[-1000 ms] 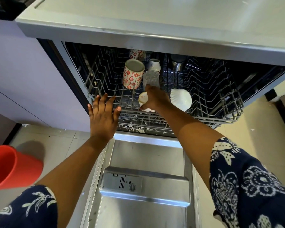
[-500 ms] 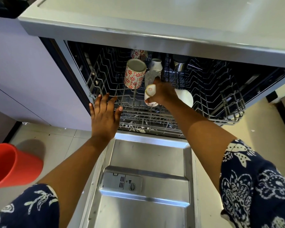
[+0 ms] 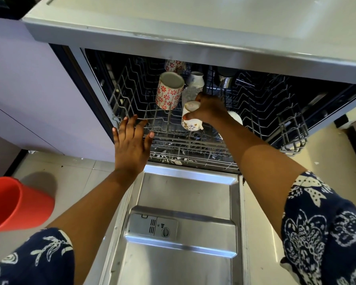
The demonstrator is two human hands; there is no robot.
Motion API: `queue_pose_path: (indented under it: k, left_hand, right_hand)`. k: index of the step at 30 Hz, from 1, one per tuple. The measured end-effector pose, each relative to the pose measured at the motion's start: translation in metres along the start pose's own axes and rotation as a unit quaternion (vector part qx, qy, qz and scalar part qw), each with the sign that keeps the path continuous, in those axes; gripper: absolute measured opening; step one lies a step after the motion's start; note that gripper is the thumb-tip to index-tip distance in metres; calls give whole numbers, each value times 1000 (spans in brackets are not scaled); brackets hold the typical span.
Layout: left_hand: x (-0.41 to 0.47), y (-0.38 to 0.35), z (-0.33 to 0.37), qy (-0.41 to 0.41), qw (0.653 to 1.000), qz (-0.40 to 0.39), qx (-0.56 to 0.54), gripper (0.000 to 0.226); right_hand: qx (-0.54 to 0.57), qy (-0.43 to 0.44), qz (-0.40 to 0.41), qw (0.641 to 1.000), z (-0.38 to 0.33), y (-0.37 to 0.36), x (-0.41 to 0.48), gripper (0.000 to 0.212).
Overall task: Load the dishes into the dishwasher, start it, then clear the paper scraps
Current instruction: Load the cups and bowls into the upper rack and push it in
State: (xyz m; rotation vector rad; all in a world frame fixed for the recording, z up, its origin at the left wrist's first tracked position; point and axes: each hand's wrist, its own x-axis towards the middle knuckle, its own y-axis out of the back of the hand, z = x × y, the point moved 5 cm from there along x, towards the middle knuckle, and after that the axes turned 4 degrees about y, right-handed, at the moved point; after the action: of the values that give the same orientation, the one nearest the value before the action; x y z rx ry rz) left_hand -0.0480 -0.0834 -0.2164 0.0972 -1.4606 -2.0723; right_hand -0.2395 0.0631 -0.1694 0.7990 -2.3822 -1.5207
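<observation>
We count two red-flowered mugs [image 3: 169, 93] in the rack [image 3: 259, 112], both beyond our right hand [image 3: 207, 109], and one white bowl [image 3: 235, 118] just behind its wrist. That hand grips one small floral cup [image 3: 190, 116], base up, mouth down, long axis nearly upright, tilted slightly. Our left hand [image 3: 132, 145], fingers spread and holding nothing, hovers at the rack's front edge.

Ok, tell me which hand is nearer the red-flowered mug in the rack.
Right. The right hand, gripping a small floral cup, sits just right of the red-flowered mug; the left hand hovers open at the rack's front, lower left.
</observation>
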Motion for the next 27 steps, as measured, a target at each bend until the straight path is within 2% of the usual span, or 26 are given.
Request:
queue_pose_path:
  k: [7,12,18,24,27]
  left_hand:
    - [0,-2,-1,1,1000,-2,3,55]
    - [1,-2,-1,1,1000,-4,3,56]
    - [0,0,0,1,1000,-3,2,61]
    - [0,0,0,-2,1000,-4,-3,61]
    - [0,0,0,1,1000,-3,0,62]
  right_hand:
    - [-24,9,-39,999,0,7,5,79]
    - [-4,32,-111,993,-2,12,8,70]
    - [-11,40,-183,982,-6,16,16,76]
    - [56,-18,-177,982,-3,17,19,75]
    - [-32,30,-137,990,-9,15,13,72]
